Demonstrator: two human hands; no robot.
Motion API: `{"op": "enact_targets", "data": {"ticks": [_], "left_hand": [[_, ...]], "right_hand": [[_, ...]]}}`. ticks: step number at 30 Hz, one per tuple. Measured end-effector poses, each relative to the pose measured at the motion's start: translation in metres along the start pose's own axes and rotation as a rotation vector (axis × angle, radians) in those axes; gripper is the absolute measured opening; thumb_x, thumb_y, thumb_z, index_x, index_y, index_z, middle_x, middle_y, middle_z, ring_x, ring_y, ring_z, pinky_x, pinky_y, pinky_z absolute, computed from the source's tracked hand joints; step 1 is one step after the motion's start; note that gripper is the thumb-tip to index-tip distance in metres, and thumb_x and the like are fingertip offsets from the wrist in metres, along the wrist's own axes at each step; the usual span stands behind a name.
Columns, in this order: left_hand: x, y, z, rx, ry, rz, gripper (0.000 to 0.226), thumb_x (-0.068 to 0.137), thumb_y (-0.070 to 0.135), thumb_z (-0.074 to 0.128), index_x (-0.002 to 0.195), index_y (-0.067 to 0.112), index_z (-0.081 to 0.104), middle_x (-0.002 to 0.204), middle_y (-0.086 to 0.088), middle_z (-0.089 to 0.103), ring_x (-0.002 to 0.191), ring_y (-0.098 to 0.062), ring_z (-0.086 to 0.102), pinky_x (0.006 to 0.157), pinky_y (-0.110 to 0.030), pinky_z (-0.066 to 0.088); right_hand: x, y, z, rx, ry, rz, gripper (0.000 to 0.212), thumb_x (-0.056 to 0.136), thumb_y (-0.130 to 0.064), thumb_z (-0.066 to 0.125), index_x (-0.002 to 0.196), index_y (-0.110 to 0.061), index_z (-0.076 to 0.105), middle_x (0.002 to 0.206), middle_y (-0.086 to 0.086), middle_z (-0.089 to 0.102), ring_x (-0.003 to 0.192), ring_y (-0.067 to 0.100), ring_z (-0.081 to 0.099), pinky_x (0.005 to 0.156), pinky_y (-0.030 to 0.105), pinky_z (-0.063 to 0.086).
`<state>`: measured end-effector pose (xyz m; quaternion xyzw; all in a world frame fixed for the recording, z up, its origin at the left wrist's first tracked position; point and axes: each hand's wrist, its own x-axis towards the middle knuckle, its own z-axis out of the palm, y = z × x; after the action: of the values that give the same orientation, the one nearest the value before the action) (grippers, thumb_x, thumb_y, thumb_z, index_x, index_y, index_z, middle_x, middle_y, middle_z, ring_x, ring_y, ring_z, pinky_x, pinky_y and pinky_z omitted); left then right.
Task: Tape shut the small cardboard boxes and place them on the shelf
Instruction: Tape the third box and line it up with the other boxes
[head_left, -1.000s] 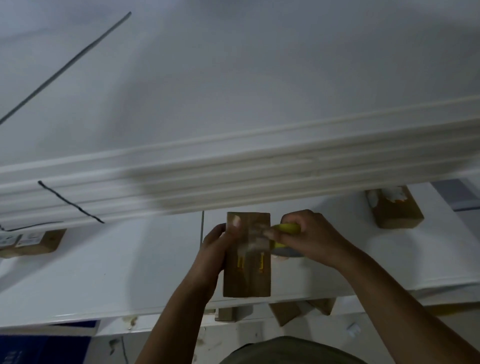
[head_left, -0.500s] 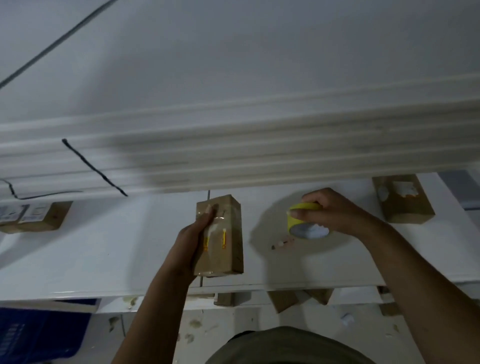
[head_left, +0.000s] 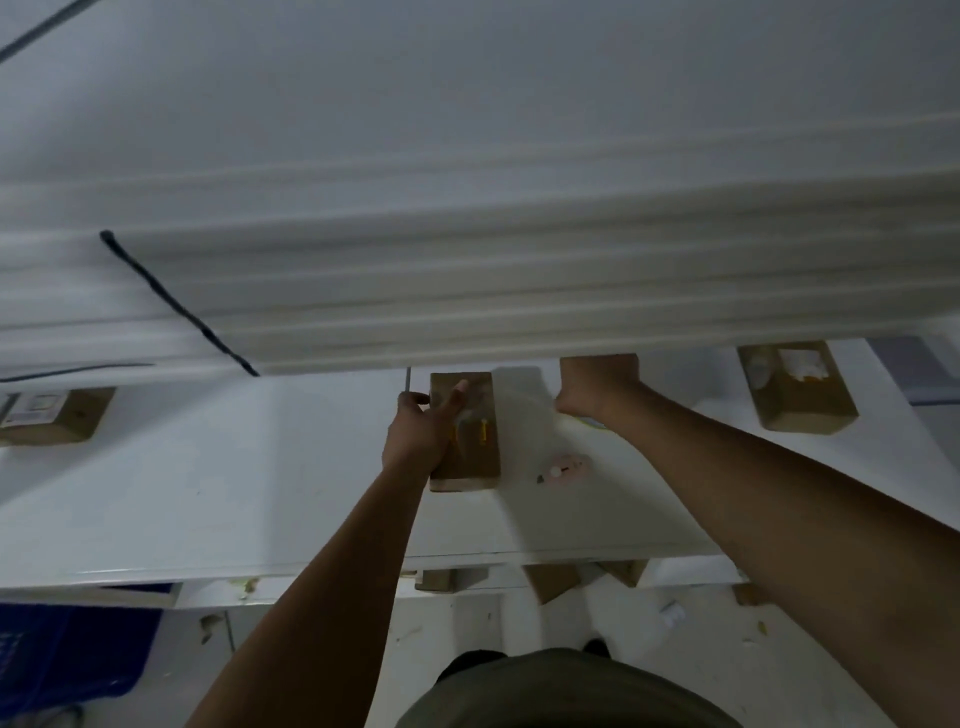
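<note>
A small brown cardboard box (head_left: 470, 457), with clear tape and yellow marks on top, lies on the white shelf board (head_left: 208, 493). My left hand (head_left: 418, 434) grips its left side, thumb on the far edge and fingers across the top. To the box's right, my right hand (head_left: 597, 387) reaches toward the back of the shelf. Its fingers are hidden behind the white board above. A thin yellow sliver (head_left: 592, 422) shows under that wrist; I cannot tell whether it is the tape roll.
Two more cardboard boxes sit on the same shelf, one far right (head_left: 797, 397) and one far left (head_left: 52, 415). A small pink scrap (head_left: 563, 467) lies right of the held box. The upper board (head_left: 467, 291) overhangs. Below are loose cardboard pieces (head_left: 550, 579) and a blue crate (head_left: 67, 644).
My left hand has carried the box away from the tape roll and set it flat on the shelf. My right hand, with the yellow tape roll, moved right and back under the upper board.
</note>
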<state>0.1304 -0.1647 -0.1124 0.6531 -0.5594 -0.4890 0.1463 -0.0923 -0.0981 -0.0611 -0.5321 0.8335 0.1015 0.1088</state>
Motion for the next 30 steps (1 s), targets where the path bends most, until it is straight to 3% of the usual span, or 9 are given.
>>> {"op": "enact_targets", "data": {"ticks": [6, 12, 14, 16, 19, 21, 25, 28, 30], "left_hand": [[0.004, 0.001, -0.004, 0.033, -0.059, -0.010, 0.101, 0.069, 0.091, 0.060, 0.141, 0.021, 0.049, 0.123, -0.005, 0.071, 0.107, -0.029, 0.072, 0.100, -0.052, 0.057], [0.008, -0.004, -0.004, -0.055, -0.069, -0.029, 0.106, 0.058, 0.092, 0.065, 0.137, 0.023, 0.053, 0.116, -0.003, 0.074, 0.099, -0.026, 0.075, 0.096, -0.050, 0.060], [0.010, -0.005, -0.005, -0.071, -0.081, -0.028, 0.110, 0.052, 0.095, 0.065, 0.136, 0.025, 0.054, 0.115, -0.003, 0.075, 0.097, -0.025, 0.075, 0.095, -0.050, 0.061], [0.011, -0.006, -0.005, -0.077, -0.082, -0.030, 0.111, 0.050, 0.096, 0.066, 0.135, 0.025, 0.055, 0.116, -0.003, 0.075, 0.099, -0.026, 0.075, 0.094, -0.050, 0.062], [0.011, -0.007, -0.005, -0.081, -0.074, -0.030, 0.111, 0.050, 0.097, 0.066, 0.134, 0.025, 0.056, 0.117, -0.002, 0.075, 0.101, -0.026, 0.075, 0.094, -0.049, 0.062], [0.010, -0.008, -0.004, -0.068, -0.069, -0.026, 0.112, 0.050, 0.098, 0.063, 0.135, 0.025, 0.055, 0.116, -0.001, 0.074, 0.100, -0.025, 0.074, 0.094, -0.049, 0.062], [0.009, -0.005, -0.005, -0.027, -0.072, -0.018, 0.112, 0.050, 0.100, 0.060, 0.134, 0.026, 0.054, 0.116, -0.001, 0.074, 0.099, -0.024, 0.073, 0.094, -0.049, 0.061], [0.010, -0.006, -0.004, -0.030, -0.076, -0.013, 0.112, 0.050, 0.099, 0.061, 0.134, 0.026, 0.054, 0.117, -0.001, 0.074, 0.100, -0.025, 0.073, 0.095, -0.049, 0.061], [0.010, -0.007, -0.003, -0.027, -0.077, -0.004, 0.113, 0.051, 0.099, 0.060, 0.136, 0.025, 0.053, 0.118, -0.001, 0.073, 0.101, -0.024, 0.073, 0.095, -0.049, 0.061]], "right_hand": [[-0.005, -0.016, 0.001, -0.073, -0.016, -0.068, 0.014, 0.080, -0.019, 0.066, 0.077, -0.018, 0.052, 0.083, 0.001, 0.060, 0.074, 0.025, 0.057, 0.063, 0.032, 0.041], [-0.033, 0.003, 0.019, 0.134, 0.432, -0.354, 0.022, 0.085, -0.034, 0.071, 0.099, -0.018, 0.066, 0.094, 0.002, 0.071, 0.092, 0.030, 0.069, 0.072, 0.031, 0.047], [-0.054, 0.006, 0.036, 0.169, 0.581, -0.512, 0.012, 0.085, -0.028, 0.069, 0.092, -0.019, 0.066, 0.091, 0.001, 0.064, 0.088, 0.026, 0.061, 0.072, 0.032, 0.043], [-0.074, 0.010, 0.061, 0.203, 0.525, -0.551, 0.010, 0.091, -0.028, 0.059, 0.092, -0.018, 0.064, 0.096, 0.004, 0.057, 0.088, 0.028, 0.058, 0.070, 0.038, 0.048], [-0.092, 0.017, 0.091, 0.352, 0.305, -0.395, 0.025, 0.100, -0.033, 0.054, 0.123, -0.027, 0.061, 0.118, 0.004, 0.054, 0.096, 0.030, 0.063, 0.064, 0.042, 0.056], [-0.096, 0.020, 0.100, 0.453, 0.222, -0.328, 0.033, 0.101, -0.029, 0.061, 0.134, -0.028, 0.060, 0.123, 0.002, 0.053, 0.107, 0.025, 0.063, 0.071, 0.044, 0.057], [-0.089, 0.017, 0.098, 0.565, 0.152, -0.233, 0.020, 0.099, -0.030, 0.067, 0.109, -0.015, 0.059, 0.119, 0.008, 0.057, 0.104, 0.032, 0.066, 0.073, 0.042, 0.052], [-0.082, 0.005, 0.088, 0.618, 0.144, -0.153, 0.024, 0.105, -0.034, 0.057, 0.100, -0.016, 0.042, 0.098, 0.012, 0.071, 0.085, 0.040, 0.068, 0.067, 0.044, 0.052], [-0.074, -0.013, 0.073, 0.785, 0.186, -0.083, 0.027, 0.105, -0.036, 0.055, 0.100, -0.013, 0.043, 0.087, 0.012, 0.073, 0.070, 0.036, 0.066, 0.065, 0.049, 0.055]]}}
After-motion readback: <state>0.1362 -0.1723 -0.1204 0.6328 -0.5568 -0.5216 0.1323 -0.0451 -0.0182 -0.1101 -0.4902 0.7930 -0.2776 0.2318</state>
